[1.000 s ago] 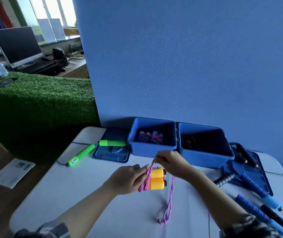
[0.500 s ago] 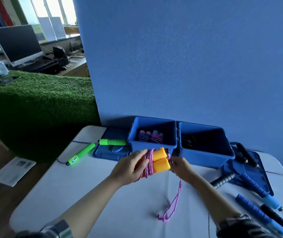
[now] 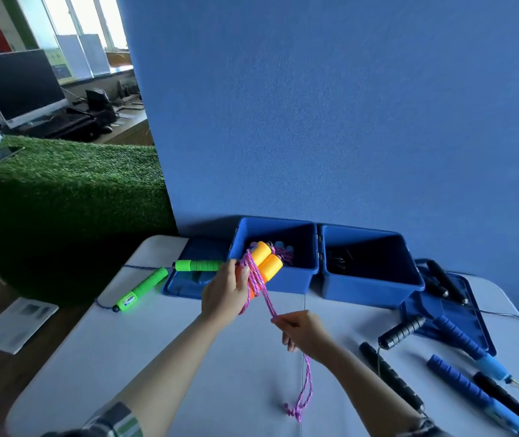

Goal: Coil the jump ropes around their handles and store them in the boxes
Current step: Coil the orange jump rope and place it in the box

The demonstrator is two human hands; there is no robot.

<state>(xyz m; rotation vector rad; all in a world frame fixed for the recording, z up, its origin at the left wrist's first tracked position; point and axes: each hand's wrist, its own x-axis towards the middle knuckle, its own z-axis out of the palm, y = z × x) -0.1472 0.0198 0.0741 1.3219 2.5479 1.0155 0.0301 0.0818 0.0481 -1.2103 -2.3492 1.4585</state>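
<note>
Step in hand: coiling pink rope (image 3: 264,298) round paired orange handles (image 3: 266,263). Left hand (image 3: 225,291) grips handle bundle, held above table (image 3: 188,357) just before left blue box (image 3: 275,247). Right hand (image 3: 302,329) pinches rope taut below bundle; loose tail hangs to table. Several turns on. Next move likely: carry rope round bundle again under tension, then tuck end, drop bundle in box.

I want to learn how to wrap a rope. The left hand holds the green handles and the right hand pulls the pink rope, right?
Not quite. The head view shows the left hand holding the orange handles, not green ones. The green handles lie untouched on the table. The right hand does pull the pink rope.
</note>
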